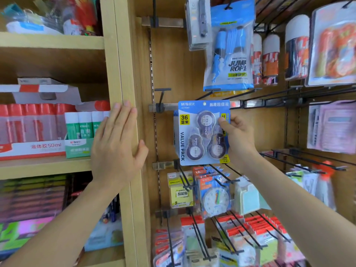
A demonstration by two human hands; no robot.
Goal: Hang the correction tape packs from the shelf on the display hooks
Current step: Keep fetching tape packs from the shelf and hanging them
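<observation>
Soft, diffuse indoor light fills the scene brightly and evenly, seeming to come from above and in front, so shadows are faint. The shelf recess (pixel 57 62) at upper left is the darkest area. Glare streaks the clear plastic of the jump rope pack (pixel 229 54), and the metal rail (pixel 252 103) shines almost white. The middle is sharpest: the print on the correction tape pack (pixel 194 132) reads clearly. Sharpness falls off outward. The pink packs (pixel 331 126) at the right edge and the stacked goods (pixel 30 199) at lower left are smeared by blur. Wide-angle distortion bows the wooden post (pixel 120 54) and stretches the bottom corners.
</observation>
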